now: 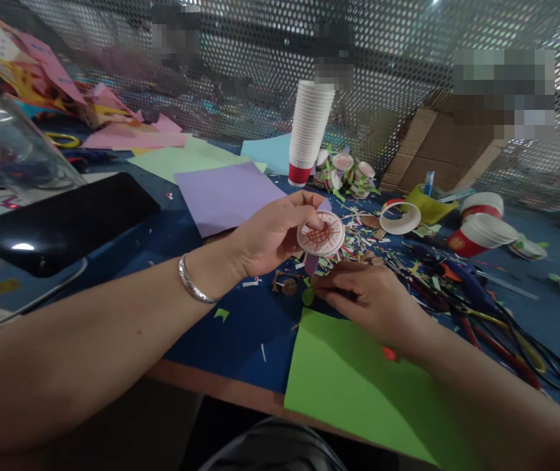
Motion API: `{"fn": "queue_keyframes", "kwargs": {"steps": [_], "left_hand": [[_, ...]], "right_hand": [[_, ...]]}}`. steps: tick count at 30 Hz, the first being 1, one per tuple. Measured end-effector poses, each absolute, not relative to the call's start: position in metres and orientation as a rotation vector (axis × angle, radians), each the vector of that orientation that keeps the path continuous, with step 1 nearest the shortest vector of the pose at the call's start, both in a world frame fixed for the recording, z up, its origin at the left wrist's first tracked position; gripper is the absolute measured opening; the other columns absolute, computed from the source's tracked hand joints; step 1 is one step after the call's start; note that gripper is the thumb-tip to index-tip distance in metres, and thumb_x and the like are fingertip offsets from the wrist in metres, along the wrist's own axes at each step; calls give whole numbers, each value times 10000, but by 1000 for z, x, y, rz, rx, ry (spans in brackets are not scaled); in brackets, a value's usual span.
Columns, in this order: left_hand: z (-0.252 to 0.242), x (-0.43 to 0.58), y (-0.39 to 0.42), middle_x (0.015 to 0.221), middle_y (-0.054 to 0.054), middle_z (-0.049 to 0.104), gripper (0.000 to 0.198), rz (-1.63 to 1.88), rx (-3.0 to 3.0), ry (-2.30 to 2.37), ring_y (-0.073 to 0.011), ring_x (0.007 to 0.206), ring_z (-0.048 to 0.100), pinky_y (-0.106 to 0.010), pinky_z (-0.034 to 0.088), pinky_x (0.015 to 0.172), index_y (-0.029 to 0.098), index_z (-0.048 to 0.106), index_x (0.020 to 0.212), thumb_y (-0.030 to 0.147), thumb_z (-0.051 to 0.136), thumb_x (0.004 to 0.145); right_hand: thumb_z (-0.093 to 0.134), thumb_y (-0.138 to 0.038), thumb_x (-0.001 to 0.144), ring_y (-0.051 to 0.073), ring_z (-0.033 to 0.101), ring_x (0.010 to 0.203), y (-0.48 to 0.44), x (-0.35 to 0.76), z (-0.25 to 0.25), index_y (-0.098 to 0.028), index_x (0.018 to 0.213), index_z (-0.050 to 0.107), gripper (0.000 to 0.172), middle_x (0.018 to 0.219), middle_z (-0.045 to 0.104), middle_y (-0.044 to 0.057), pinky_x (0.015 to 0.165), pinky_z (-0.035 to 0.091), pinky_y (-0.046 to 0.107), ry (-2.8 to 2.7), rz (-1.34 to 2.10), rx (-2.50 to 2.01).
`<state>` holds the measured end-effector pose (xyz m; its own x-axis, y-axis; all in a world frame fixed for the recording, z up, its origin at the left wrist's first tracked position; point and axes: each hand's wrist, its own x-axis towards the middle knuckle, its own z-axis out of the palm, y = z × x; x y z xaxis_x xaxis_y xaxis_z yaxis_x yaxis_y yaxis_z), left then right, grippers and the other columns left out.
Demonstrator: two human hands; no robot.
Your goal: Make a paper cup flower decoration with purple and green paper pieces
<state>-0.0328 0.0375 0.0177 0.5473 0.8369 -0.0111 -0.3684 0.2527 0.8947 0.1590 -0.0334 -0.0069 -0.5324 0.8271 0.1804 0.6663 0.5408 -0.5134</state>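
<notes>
My left hand (280, 229) grips a small round white disc (326, 235) with red lines drawn on it; the thumb presses on its top. Purple paper pieces stick out from the disc's upper and lower edges. Just below and to the right, my right hand (363, 294) has its fingers pinched together beside a small green paper piece (308, 296). Whether the fingertips hold that piece cannot be made out. Under the right wrist lies a bright green sheet (349, 386) at the table's front edge. A small brown piece (287, 285) lies between the hands.
A tall stack of paper cups (311, 124) stands at the back, near finished-looking small discs (343, 162). Purple paper (231, 193) and a black case (64, 222) lie left. Paper scraps, a cup ring (400, 218), cups (486, 232), scissors and cables (520, 333) crowd the right.
</notes>
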Motion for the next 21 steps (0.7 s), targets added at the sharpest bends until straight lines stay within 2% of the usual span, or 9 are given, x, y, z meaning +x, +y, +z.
{"fn": "queue_keyframes", "kwargs": {"steps": [4,9,12,15,21], "left_hand": [[19,-33,37,731,40,622,291,854,979,556,-94,574,588,-210,453,536,185,542,931,89,659,682],[19,-32,37,738,15,656,255,833,931,556,-89,611,623,-196,487,580,139,597,920,64,685,693],[18,-32,37,726,5,654,194,781,955,568,-97,596,618,-201,484,551,142,608,882,82,681,713],[19,-34,37,731,0,668,209,731,983,583,-107,584,623,-200,491,519,161,597,893,82,684,720],[22,-35,35,739,2,694,279,659,1022,594,-116,594,656,-197,533,532,180,576,933,58,703,716]], "right_hand": [[656,-110,910,158,738,843,-34,159,-5,-208,947,809,186,916,811,18,750,522,262,-2296,540,-1166],[690,-119,888,145,730,799,-35,162,-2,-209,922,816,159,875,815,1,696,522,258,-2226,531,-1175],[665,-101,891,149,738,824,-35,165,-1,-233,927,816,204,893,820,-10,739,526,269,-2216,548,-1183],[674,-126,889,165,743,822,-35,168,0,-233,896,810,174,882,816,-1,761,522,287,-2174,516,-1222],[693,-164,878,147,681,703,-34,172,2,-192,866,770,82,789,758,3,629,469,257,-2073,386,-1303]]}}
